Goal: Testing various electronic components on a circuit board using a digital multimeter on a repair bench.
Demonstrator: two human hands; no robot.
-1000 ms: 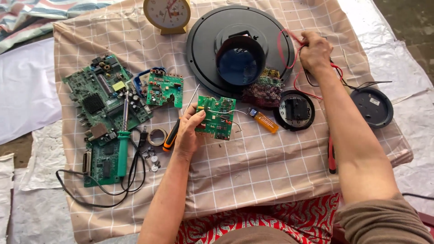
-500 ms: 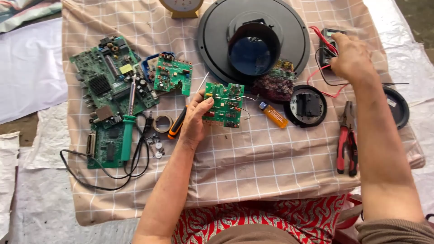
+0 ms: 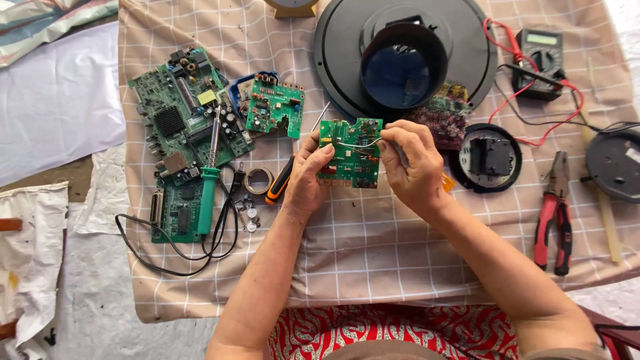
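My left hand (image 3: 305,181) grips the left edge of a small green circuit board (image 3: 349,154), held just above the checked cloth (image 3: 373,247). On the board's right edge rests my right hand (image 3: 413,163), thumb and fingers pinched at a thin pale wire that crosses the board's top. Under my left hand lies an orange and black screwdriver (image 3: 283,179), with its shaft pointing up to the right.
Left: a large green board (image 3: 183,117) with a green soldering iron (image 3: 208,180), a smaller green board (image 3: 273,110), a tape roll (image 3: 258,180). Top: black round housing (image 3: 403,57). Right: multimeter (image 3: 540,60) with red leads, a small black round part (image 3: 487,159), red pliers (image 3: 555,217), a black disc (image 3: 615,165).
My right hand has come back from the multimeter at the upper right to the small board. Both hands now hold the board, lifted nearer to me. The view has shifted.
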